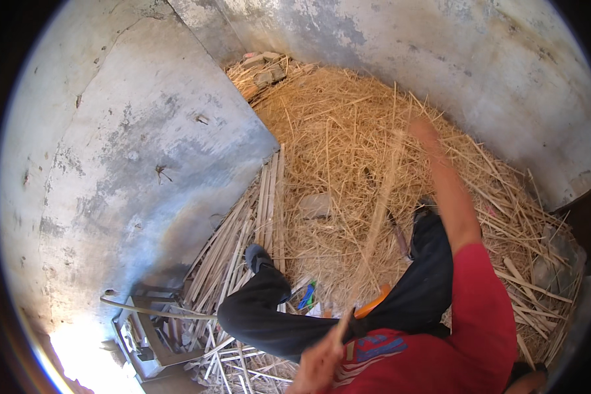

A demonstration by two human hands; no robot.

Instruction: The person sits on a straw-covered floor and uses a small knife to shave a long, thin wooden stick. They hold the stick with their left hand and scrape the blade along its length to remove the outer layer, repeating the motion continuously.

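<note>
I sit with my legs bent over a bed of straw-coloured shavings. My left hand [318, 364] is by my waist, closed round the near end of a long pale strip [379, 223] that looks like split bamboo. The strip runs away from me over the shavings, smeared by motion. My right hand [423, 129] is stretched far out near the strip's far end. Its fingers are blurred, so whether they grip the strip is unclear. By my right foot lies a slim tool with a brown handle [398, 236], its dark far part among the shavings.
Pale strips [269, 197] lie bundled beside my left foot, below a worn grey panel [157, 144]. A wooden frame [144, 335] stands lower left. A flat block [315, 205] rests in the shavings [328, 138]. Between my legs are a blue-green item [306, 295] and something orange [374, 302].
</note>
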